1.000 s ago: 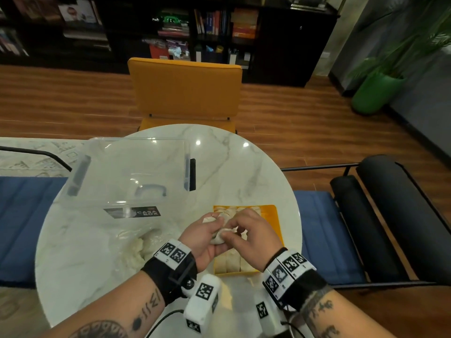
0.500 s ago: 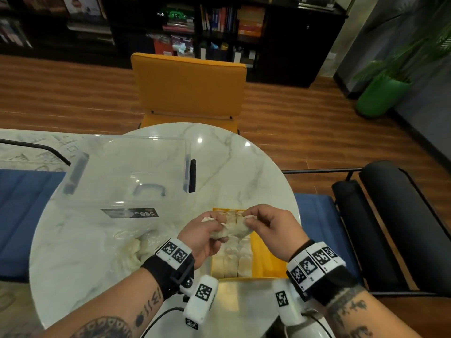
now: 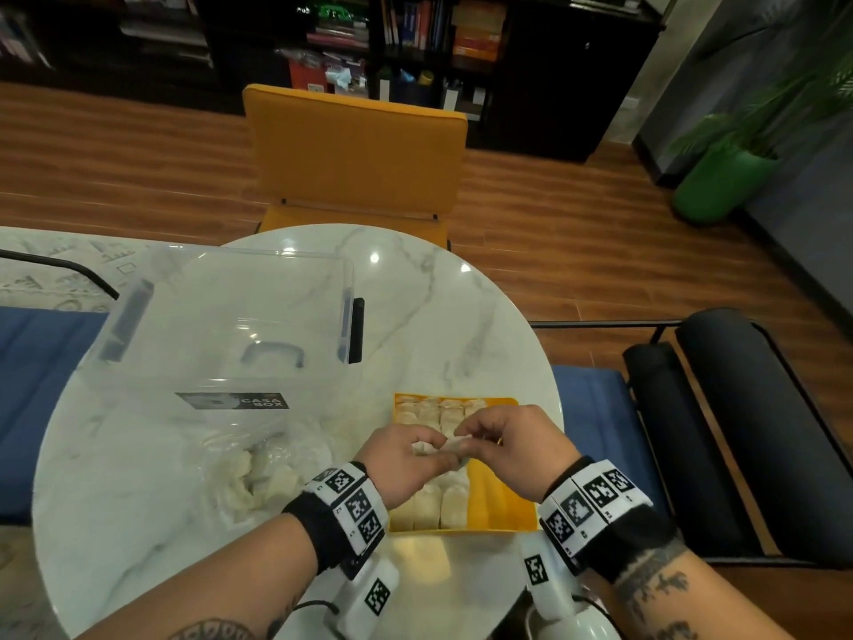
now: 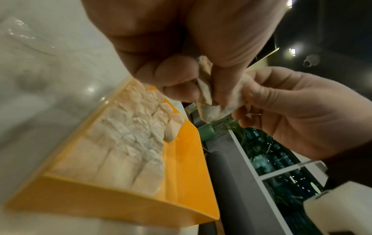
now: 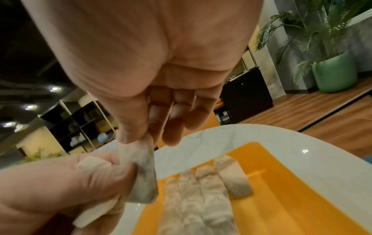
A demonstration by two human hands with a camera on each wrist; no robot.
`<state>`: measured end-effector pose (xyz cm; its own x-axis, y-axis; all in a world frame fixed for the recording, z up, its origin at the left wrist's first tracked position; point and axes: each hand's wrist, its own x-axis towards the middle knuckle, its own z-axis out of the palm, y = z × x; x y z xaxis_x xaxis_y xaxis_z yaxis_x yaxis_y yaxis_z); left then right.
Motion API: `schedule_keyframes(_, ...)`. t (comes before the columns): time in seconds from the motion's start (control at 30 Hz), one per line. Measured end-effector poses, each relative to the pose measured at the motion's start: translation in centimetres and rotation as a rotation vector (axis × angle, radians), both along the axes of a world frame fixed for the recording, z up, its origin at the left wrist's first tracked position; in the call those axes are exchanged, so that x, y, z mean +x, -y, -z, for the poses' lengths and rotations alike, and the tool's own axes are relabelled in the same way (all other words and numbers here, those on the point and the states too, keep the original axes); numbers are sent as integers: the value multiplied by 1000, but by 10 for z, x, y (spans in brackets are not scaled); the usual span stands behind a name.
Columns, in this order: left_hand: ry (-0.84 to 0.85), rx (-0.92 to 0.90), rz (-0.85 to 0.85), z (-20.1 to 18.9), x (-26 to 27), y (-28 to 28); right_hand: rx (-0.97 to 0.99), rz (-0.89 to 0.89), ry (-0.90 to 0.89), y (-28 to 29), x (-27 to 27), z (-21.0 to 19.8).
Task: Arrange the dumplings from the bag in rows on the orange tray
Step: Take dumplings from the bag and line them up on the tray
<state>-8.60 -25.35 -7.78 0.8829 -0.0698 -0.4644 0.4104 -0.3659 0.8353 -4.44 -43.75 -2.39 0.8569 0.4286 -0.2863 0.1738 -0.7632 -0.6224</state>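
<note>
The orange tray (image 3: 498,501) lies on the marble table, with rows of pale dumplings (image 3: 438,505) filling its left side. Both hands hover just above it. My left hand (image 3: 427,450) curls round one dumpling (image 5: 94,163), its thumb pressing on a second dumpling (image 5: 141,171). My right hand (image 3: 466,434) pinches the top of that second one between thumb and fingers. The two dumplings touch each other (image 4: 209,101). The tray (image 4: 181,182) has a bare strip along its right side. A clear bag (image 3: 258,464) with more dumplings lies left of the tray.
A clear lidded storage box (image 3: 221,325) labelled CASA BOX stands at the table's back left. An orange chair (image 3: 355,150) faces the far edge. A black-cushioned chair frame (image 3: 738,431) is on the right. The table's round edge runs close behind the tray (image 5: 292,190).
My right hand has shifted to the right, away from the left, drawing one dumpling with it. Both hands stay above the tray and keep hold of the dumplings.
</note>
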Motion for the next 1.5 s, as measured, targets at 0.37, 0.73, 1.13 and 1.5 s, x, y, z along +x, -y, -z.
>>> schedule_keyframes(0.37, -14, 343, -179, 24, 6, -29, -438, 39, -78, 23, 38, 49)
schedule_keyframes(0.73, -105, 377, -140, 31, 7, -30, -595, 1, -38, 6, 71, 75)
schedule_keyframes(1.13, -139, 390, -124, 30, 9, -32, -488, 158, -31, -1, 72, 77)
schedule_keyframes(1.5, -5, 247, -249, 16, 4, -30, -314, 186, 18, -3, 53, 58)
